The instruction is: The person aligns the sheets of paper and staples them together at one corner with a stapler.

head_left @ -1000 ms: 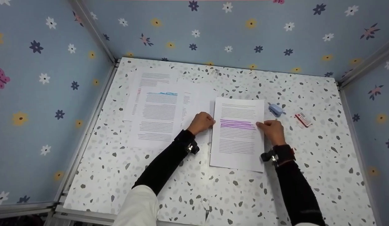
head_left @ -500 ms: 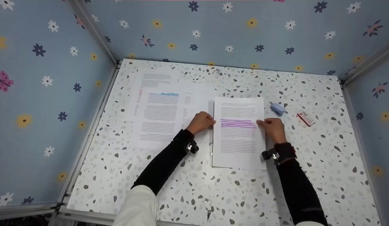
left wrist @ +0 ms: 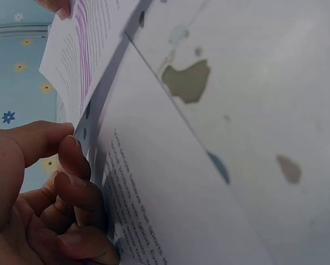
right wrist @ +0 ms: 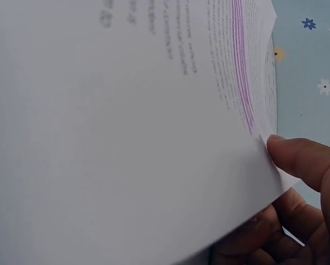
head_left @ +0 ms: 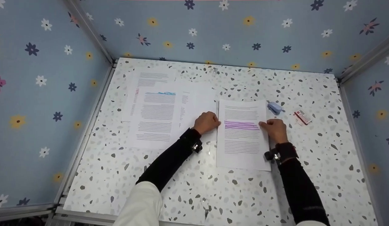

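A printed sheet with purple highlighted lines [head_left: 243, 138] lies on the speckled table [head_left: 307, 175], right of centre. My left hand [head_left: 216, 121] pinches its left edge, thumb and curled fingers meeting at the paper's border [left wrist: 71, 141]. My right hand [head_left: 263, 125] holds the right edge. In the right wrist view the thumb [right wrist: 300, 157] lies on top of the sheet [right wrist: 126, 110] and the fingers curl beneath it. The purple lines also show in the left wrist view on the highlighted sheet [left wrist: 79, 49], slightly raised above another printed page [left wrist: 165, 210].
Several overlapping printed pages [head_left: 157, 116] are spread on the left half of the table. A small blue stapler [head_left: 275, 108] and a red-and-white box [head_left: 301, 117] lie just right of the held sheet. Flowered walls [head_left: 40, 94] close three sides.
The highlighted sheet has turned from slightly askew to straighter and shifted a little right, both hands moving with it at its edges.
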Demonstrator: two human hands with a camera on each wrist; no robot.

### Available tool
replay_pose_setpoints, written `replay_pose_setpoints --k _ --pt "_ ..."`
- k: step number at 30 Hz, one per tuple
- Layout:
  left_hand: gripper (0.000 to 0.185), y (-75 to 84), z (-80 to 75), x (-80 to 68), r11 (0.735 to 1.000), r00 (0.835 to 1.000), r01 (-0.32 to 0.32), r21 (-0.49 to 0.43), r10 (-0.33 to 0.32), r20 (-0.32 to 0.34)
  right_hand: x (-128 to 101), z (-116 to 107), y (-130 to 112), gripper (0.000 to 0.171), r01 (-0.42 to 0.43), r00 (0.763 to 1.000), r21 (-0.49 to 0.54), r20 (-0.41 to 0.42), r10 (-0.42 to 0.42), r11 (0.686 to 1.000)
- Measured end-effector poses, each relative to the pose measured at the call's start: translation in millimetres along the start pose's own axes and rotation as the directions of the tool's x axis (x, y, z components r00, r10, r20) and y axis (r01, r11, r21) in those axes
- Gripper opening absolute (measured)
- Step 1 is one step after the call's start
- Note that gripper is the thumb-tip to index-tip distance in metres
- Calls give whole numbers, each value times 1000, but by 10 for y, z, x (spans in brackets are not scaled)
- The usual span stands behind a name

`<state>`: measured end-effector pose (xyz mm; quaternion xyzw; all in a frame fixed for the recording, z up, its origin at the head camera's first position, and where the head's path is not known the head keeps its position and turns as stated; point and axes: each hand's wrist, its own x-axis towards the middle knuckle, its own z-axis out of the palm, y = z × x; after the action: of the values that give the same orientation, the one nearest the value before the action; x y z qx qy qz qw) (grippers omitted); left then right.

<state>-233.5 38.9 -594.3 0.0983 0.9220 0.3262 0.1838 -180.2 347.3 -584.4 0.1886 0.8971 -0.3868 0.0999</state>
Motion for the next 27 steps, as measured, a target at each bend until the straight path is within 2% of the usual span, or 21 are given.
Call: replay_pose_setpoints --k 5,9,12,14,21,27 --pt "20 -10 30 6 999 1000 -18 42 18 -8 55 15 27 34 48 998 -22 -28 -49 999" --pt "20 -17 62 24 997 1000 -21 71 23 -20 66 29 43 40 107 992 -57 -64 -111 993" --pt "20 -15 73 30 997 999 -28 78 31 -30 48 38 46 32 126 986 -106 -98 -137 986" --pt "21 -11 72 29 996 999 -33 80 36 -35 33 41 41 31 117 986 -118 -102 -130 986" --pt "22 1 59 16 995 998 -35 94 39 -41 26 46 6 45 43 995 -108 -83 -52 993" --pt "21 -14 76 12 995 999 -27 95 31 -37 48 63 20 46 1 998 -127 -57 -8 992"
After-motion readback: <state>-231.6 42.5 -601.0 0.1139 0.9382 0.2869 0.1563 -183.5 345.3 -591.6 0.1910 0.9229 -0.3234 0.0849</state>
